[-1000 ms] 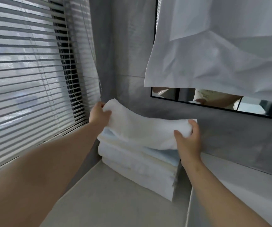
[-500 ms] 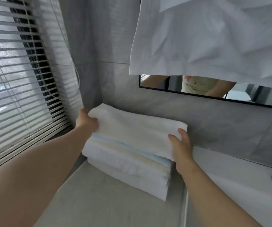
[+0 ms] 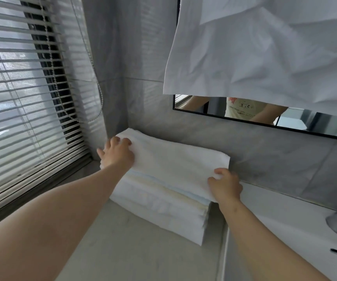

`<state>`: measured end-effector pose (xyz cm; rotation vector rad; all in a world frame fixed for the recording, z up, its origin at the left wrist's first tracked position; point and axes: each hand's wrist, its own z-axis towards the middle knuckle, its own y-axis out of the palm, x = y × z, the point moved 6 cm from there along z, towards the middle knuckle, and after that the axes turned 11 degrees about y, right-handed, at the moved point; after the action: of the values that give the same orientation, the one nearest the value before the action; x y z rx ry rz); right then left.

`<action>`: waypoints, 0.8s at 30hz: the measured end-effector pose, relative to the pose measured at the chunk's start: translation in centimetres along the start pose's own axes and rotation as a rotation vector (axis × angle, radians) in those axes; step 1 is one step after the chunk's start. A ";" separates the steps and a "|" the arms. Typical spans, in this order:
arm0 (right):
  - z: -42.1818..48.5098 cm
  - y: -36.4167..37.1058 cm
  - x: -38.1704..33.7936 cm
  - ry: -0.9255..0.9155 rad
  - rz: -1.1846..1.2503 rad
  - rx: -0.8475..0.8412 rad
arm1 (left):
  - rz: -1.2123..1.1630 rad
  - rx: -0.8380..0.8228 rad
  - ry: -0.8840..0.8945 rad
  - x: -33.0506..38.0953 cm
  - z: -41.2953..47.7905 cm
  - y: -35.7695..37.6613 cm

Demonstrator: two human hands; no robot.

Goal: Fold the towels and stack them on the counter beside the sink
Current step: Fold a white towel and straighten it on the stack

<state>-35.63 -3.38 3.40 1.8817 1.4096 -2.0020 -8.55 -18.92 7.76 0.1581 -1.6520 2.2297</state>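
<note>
- The top towel [image 3: 175, 165], white and folded into a flat oblong, lies on the towel stack [image 3: 159, 211], its long side running from 10 o'clock to 4 o'clock.
- The left hand [image 3: 117, 153] sits on the towel's 9 o'clock end, palm down, with its fingers bent over the edge and holding the cloth. The forearm reaches in from 7 o'clock.
- The right hand [image 3: 225, 185] is at the towel's 4 o'clock corner, knuckles up, with its fingers curled and pinching the corner. Its arm comes in from 5 o'clock.
- The stack shows white layers with pale blue and cream edges just under the top one. Its folded edges line up roughly on the near side.
- The stack stands on the grey counter [image 3: 133, 250], pushed into the corner against the tiled wall [image 3: 275, 163].
- The white sink [image 3: 285, 236] lies at 3 o'clock from the stack, just beside it.
- Window blinds [image 3: 21, 98] fill 9 o'clock.
- A mirror [image 3: 315, 122] at 1 o'clock is partly covered by a hanging white cloth [image 3: 265, 53].
</note>
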 end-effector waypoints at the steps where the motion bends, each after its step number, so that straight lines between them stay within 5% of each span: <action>1: -0.5 0.0 0.0 -0.005 -0.031 -0.007 | -0.010 -0.016 0.020 0.6 -0.3 0.1; 8: -4.3 -1.3 -1.3 -0.110 -0.194 0.003 | -0.121 -0.085 0.169 5.0 -5.1 -0.4; 18: -11.7 -4.9 0.6 -0.335 -0.524 -0.022 | 0.099 -0.075 0.541 11.2 -16.5 -2.9; 24: -15.4 -8.7 5.8 -0.427 -0.622 -0.093 | 0.127 -0.161 0.568 15.2 -25.7 -2.3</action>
<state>-30.48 14.31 6.01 0.9437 2.0523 -2.3226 -18.70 9.22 6.37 -0.5820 -1.5299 1.9575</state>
